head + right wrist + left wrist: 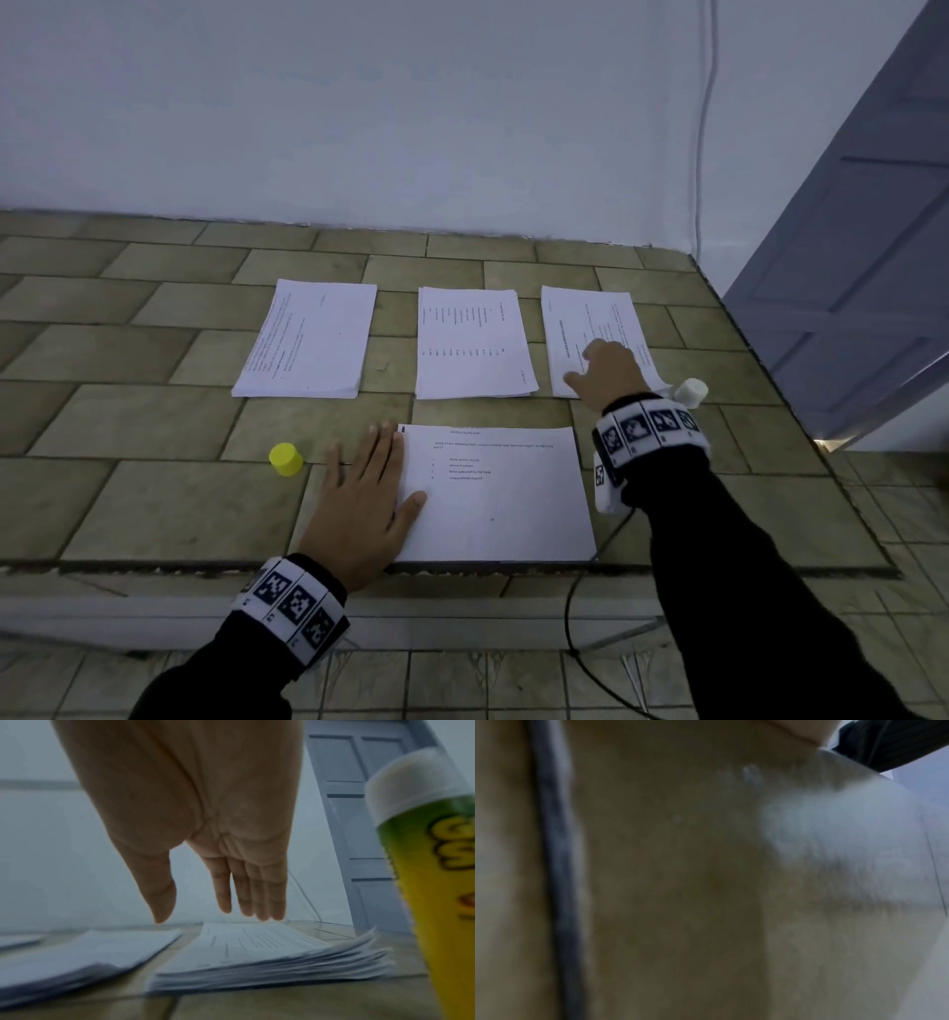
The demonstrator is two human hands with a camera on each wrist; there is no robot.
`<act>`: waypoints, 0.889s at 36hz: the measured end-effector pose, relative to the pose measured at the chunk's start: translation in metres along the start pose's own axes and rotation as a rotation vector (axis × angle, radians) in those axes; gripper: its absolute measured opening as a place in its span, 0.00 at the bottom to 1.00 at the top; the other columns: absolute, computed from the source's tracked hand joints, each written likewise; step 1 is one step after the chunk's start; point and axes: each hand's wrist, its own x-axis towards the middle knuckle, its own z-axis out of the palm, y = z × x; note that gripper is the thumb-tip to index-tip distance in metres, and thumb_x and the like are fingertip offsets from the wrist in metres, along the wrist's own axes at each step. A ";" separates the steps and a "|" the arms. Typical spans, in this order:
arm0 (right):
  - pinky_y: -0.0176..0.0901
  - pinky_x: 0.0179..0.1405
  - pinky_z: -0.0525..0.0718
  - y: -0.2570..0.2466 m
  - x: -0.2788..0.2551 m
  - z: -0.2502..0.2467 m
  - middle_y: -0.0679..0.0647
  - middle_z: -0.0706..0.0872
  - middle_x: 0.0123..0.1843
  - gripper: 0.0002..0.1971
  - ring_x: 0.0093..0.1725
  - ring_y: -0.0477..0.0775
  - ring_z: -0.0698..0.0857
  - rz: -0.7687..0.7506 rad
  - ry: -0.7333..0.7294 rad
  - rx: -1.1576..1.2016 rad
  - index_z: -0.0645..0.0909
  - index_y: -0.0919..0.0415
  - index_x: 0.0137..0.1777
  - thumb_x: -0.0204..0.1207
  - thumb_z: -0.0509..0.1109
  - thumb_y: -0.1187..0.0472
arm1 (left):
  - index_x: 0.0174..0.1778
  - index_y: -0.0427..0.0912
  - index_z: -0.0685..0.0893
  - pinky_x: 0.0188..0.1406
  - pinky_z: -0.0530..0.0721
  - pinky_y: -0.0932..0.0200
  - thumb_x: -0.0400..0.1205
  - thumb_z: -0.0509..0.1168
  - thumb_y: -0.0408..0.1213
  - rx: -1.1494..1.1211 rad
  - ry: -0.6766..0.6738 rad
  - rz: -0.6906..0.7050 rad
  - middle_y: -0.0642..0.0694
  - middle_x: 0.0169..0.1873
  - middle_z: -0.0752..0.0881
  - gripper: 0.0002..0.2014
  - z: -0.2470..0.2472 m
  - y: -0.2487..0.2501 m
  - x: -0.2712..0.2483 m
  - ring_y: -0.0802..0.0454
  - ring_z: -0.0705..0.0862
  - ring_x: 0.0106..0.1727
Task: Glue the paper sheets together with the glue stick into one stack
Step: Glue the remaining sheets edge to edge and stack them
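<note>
The right hand (608, 371), fingers straight and empty, reaches over the right paper pile (575, 318), whose thin, floppy, light top sheet wants lifting by its fanned near corner, while the left hand (362, 501) lies flat, pinning the near stack (506, 493).

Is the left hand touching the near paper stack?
Touching: in the head view the left hand lies flat, its thumb resting on the near paper stack's left edge.

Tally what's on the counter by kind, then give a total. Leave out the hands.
Paper piles: 4, with left, middle and right in the far row, plus one near
Glue stick: 1
Yellow cap: 1
Total: 6
</note>
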 end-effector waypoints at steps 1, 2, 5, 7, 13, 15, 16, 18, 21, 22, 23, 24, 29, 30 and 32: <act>0.49 0.59 0.77 -0.003 0.006 0.002 0.65 0.77 0.66 0.21 0.65 0.63 0.78 0.035 -0.010 -0.028 0.72 0.70 0.65 0.80 0.68 0.55 | 0.86 0.36 0.50 0.82 0.42 0.36 0.81 0.23 0.66 -0.001 -0.004 -0.004 0.44 0.86 0.48 0.45 0.000 0.000 0.000 0.48 0.47 0.86; 0.52 0.63 0.76 -0.005 0.012 0.006 0.66 0.75 0.69 0.24 0.68 0.65 0.76 0.085 -0.028 -0.046 0.70 0.70 0.67 0.80 0.68 0.53 | 0.86 0.37 0.49 0.82 0.41 0.36 0.81 0.23 0.66 -0.002 -0.010 -0.007 0.44 0.86 0.47 0.45 0.000 0.000 0.000 0.48 0.46 0.86; 0.58 0.72 0.73 -0.006 0.022 0.016 0.67 0.70 0.76 0.34 0.75 0.67 0.71 0.199 -0.100 -0.106 0.65 0.69 0.74 0.78 0.69 0.46 | 0.86 0.38 0.47 0.83 0.41 0.35 0.80 0.22 0.67 -0.020 -0.009 -0.011 0.46 0.86 0.46 0.45 0.001 0.000 0.000 0.50 0.43 0.86; 0.51 0.67 0.77 -0.003 0.026 0.020 0.65 0.76 0.71 0.31 0.70 0.64 0.77 0.191 -0.112 -0.143 0.70 0.69 0.70 0.77 0.71 0.46 | 0.86 0.40 0.43 0.83 0.38 0.37 0.79 0.20 0.68 -0.026 -0.016 -0.014 0.47 0.86 0.43 0.45 0.001 0.000 0.001 0.51 0.40 0.86; 0.57 0.70 0.75 0.005 0.032 0.023 0.65 0.73 0.70 0.36 0.72 0.66 0.72 0.210 -0.073 -0.144 0.70 0.67 0.70 0.72 0.76 0.43 | 0.86 0.41 0.44 0.83 0.38 0.38 0.80 0.21 0.68 -0.040 -0.009 -0.015 0.48 0.86 0.44 0.44 0.001 -0.001 0.000 0.51 0.41 0.86; 0.57 0.68 0.77 0.009 0.035 0.021 0.65 0.76 0.68 0.33 0.70 0.65 0.74 0.205 -0.059 -0.091 0.73 0.66 0.68 0.72 0.76 0.44 | 0.86 0.41 0.47 0.83 0.41 0.36 0.81 0.24 0.67 -0.052 0.000 -0.012 0.47 0.86 0.47 0.43 0.002 -0.001 0.000 0.50 0.44 0.86; 0.57 0.67 0.77 0.011 0.036 0.020 0.64 0.77 0.67 0.32 0.69 0.65 0.76 0.198 -0.048 -0.054 0.75 0.66 0.67 0.72 0.76 0.45 | 0.86 0.41 0.47 0.83 0.41 0.36 0.82 0.25 0.67 -0.056 0.005 -0.011 0.47 0.86 0.48 0.42 0.001 -0.001 0.000 0.50 0.46 0.86; 0.53 0.64 0.79 0.016 0.039 0.017 0.62 0.81 0.65 0.28 0.65 0.64 0.79 0.182 -0.022 0.024 0.78 0.65 0.65 0.72 0.77 0.48 | 0.85 0.43 0.45 0.83 0.38 0.38 0.81 0.24 0.67 -0.064 0.008 -0.012 0.48 0.86 0.46 0.42 0.001 0.000 0.000 0.51 0.45 0.86; 0.52 0.62 0.79 0.021 0.038 0.014 0.61 0.83 0.63 0.24 0.63 0.63 0.81 0.154 0.049 0.147 0.79 0.64 0.63 0.73 0.77 0.50 | 0.85 0.46 0.41 0.82 0.34 0.42 0.79 0.22 0.69 -0.082 0.015 -0.017 0.51 0.86 0.44 0.42 0.000 0.000 0.000 0.54 0.42 0.86; 0.53 0.62 0.79 0.022 0.036 0.012 0.60 0.84 0.63 0.24 0.63 0.62 0.81 0.134 0.078 0.178 0.80 0.63 0.63 0.73 0.76 0.50 | 0.85 0.47 0.41 0.82 0.33 0.43 0.78 0.22 0.70 -0.092 0.018 -0.023 0.52 0.86 0.43 0.43 -0.001 0.000 0.000 0.55 0.41 0.86; 0.53 0.63 0.79 0.021 0.034 0.009 0.60 0.84 0.63 0.24 0.63 0.61 0.81 0.110 0.101 0.200 0.80 0.63 0.63 0.73 0.76 0.50 | 0.85 0.47 0.42 0.82 0.32 0.45 0.77 0.22 0.71 -0.117 0.026 -0.029 0.53 0.86 0.43 0.44 -0.002 0.000 0.000 0.56 0.40 0.86; 0.53 0.64 0.78 0.019 0.030 0.006 0.59 0.84 0.63 0.24 0.63 0.61 0.81 0.081 0.115 0.221 0.80 0.62 0.64 0.73 0.76 0.50 | 0.86 0.48 0.43 0.82 0.31 0.47 0.76 0.23 0.72 -0.151 0.039 -0.035 0.54 0.85 0.43 0.46 -0.003 0.000 0.000 0.58 0.40 0.86; 0.50 0.56 0.80 0.008 -0.002 -0.006 0.53 0.86 0.58 0.19 0.55 0.55 0.82 -0.111 0.136 0.355 0.82 0.56 0.60 0.70 0.78 0.53 | 0.85 0.48 0.58 0.85 0.41 0.47 0.79 0.36 0.74 -0.455 0.197 -0.082 0.57 0.83 0.58 0.44 -0.005 0.000 0.000 0.62 0.54 0.84; 0.48 0.53 0.79 0.006 -0.011 -0.006 0.52 0.85 0.57 0.19 0.54 0.53 0.81 -0.149 0.125 0.373 0.83 0.55 0.60 0.69 0.78 0.54 | 0.83 0.48 0.62 0.84 0.49 0.43 0.80 0.41 0.72 -0.545 0.239 -0.106 0.55 0.81 0.63 0.41 -0.005 -0.001 0.000 0.61 0.59 0.82; 0.40 0.49 0.74 0.003 -0.030 -0.005 0.50 0.83 0.58 0.19 0.56 0.50 0.79 -0.239 0.113 0.404 0.84 0.53 0.59 0.68 0.80 0.54 | 0.81 0.44 0.68 0.80 0.64 0.41 0.80 0.49 0.66 -0.752 0.301 -0.175 0.50 0.78 0.71 0.38 -0.009 -0.001 0.000 0.55 0.67 0.79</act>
